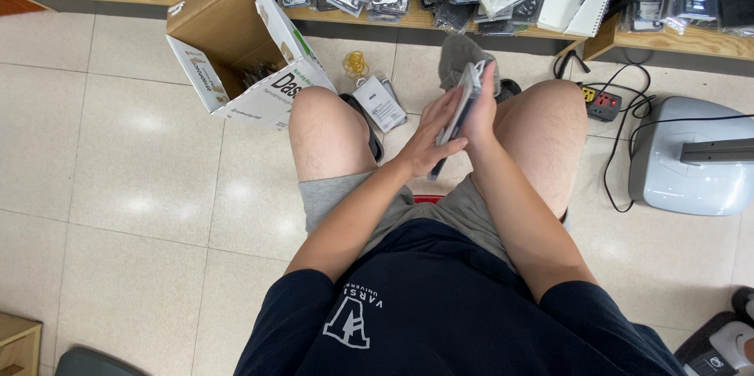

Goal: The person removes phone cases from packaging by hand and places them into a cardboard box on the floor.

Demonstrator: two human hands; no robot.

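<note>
Left hand (428, 144): flat against the near face of a slim packaged phone case (465, 101), fingers together and extended along it.
Right hand (481, 109): closed round the far edge of the same pack, thumb side up — the fingertips are hidden behind it.
Where the pack is: held edge-on between the knees, above the tiled floor (118, 188).
Nearby: open cardboard box (236, 46) to the left, another flat pack (378, 103) lying on the tiles, low wooden shelf (393, 15) crowded with similar packs.
Doing it well: I judge the grip works best with both palms square to the faces — a firm hold on the edges would stop the slick sleeve sliding.
</note>
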